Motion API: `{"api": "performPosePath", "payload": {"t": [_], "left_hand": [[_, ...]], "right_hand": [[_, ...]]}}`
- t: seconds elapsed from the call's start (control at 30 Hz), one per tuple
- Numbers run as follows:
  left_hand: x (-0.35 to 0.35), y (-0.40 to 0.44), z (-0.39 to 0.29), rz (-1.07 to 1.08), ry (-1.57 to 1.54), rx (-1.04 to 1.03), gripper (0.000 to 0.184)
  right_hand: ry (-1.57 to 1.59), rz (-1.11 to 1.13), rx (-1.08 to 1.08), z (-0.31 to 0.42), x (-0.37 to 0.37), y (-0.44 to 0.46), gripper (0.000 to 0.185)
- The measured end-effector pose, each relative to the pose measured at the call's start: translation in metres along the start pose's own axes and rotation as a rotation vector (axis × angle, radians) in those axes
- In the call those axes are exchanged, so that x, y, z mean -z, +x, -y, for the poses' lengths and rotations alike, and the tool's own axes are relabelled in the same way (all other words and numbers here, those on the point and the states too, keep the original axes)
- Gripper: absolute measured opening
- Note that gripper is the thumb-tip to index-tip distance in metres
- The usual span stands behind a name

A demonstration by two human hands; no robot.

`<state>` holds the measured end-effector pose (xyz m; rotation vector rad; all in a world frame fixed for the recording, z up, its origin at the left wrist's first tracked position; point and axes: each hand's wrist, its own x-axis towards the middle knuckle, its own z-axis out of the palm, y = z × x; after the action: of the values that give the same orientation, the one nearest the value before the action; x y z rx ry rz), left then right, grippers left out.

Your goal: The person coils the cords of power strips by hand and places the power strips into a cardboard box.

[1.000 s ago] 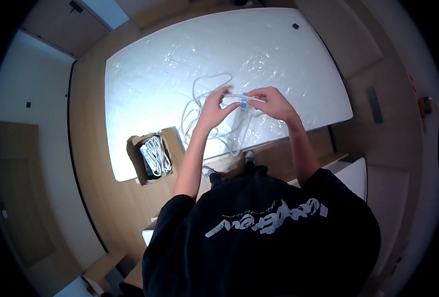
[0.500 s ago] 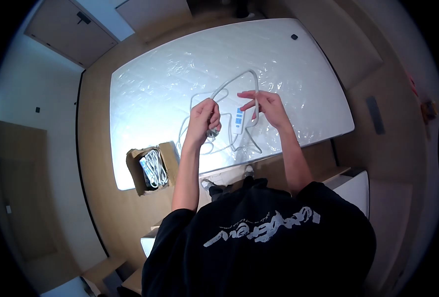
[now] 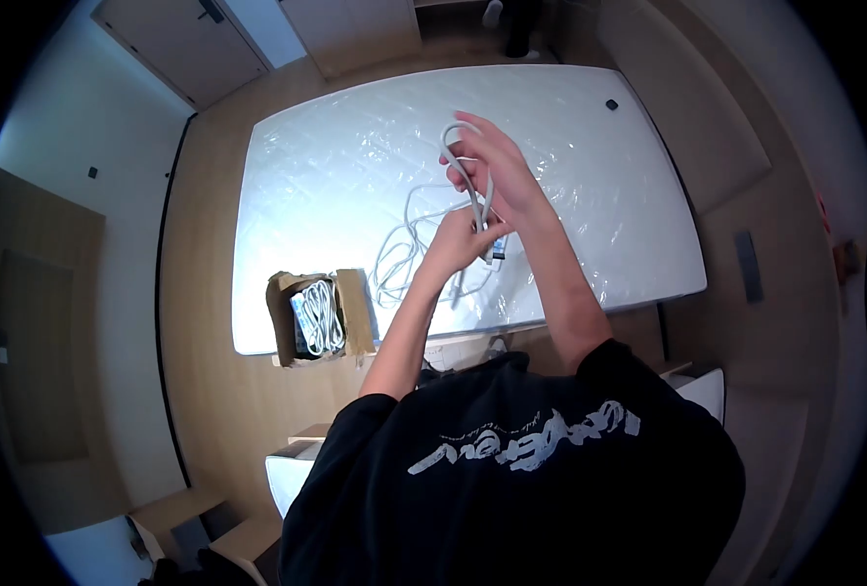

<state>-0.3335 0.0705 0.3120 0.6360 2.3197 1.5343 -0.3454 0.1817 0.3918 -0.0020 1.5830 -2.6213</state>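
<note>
A white extension cord lies in loose loops on the plastic-wrapped mattress, and part of it is raised in my hands. My left hand is closed around the cord, thumb toward the right wrist. Just above it, my right hand has its fingers curled at a raised bend of the same cord, which loops up past the fingertips. The cord's power strip, white with blue sockets, is mostly hidden behind my hands and right forearm. A short end of cord hangs below my left hand.
An open cardboard box at the mattress's near left corner holds a coiled white cord. The mattress fills the middle. A small black object lies at its far right corner. Another person's legs show beyond.
My hands have come together: the left moved right, and the right rose and moved slightly left. The cord between them is now bent into a small loop. The view has shifted slightly.
</note>
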Motion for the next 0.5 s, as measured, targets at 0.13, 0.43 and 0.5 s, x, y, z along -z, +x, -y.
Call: {"api": "performPosePath", "payload": {"t": [0.13, 0.43, 0.5], "left_hand": [[0.013, -0.002, 0.038, -0.269, 0.363, -0.56, 0.025], [0.046, -0.072, 0.065, 0.311, -0.75, 0.105, 0.02], [0.053, -0.081, 0.062, 0.168, -0.923, 0.155, 0.023]], "right_hand": [[-0.224, 0.378, -0.004, -0.009, -0.006, 0.024, 0.043], [0.409, 0.727, 0.161, 0.016, -0.011, 0.058, 0.024], [-0.207, -0.233, 0.332, 0.006, -0.052, 0.034, 0.03]]}}
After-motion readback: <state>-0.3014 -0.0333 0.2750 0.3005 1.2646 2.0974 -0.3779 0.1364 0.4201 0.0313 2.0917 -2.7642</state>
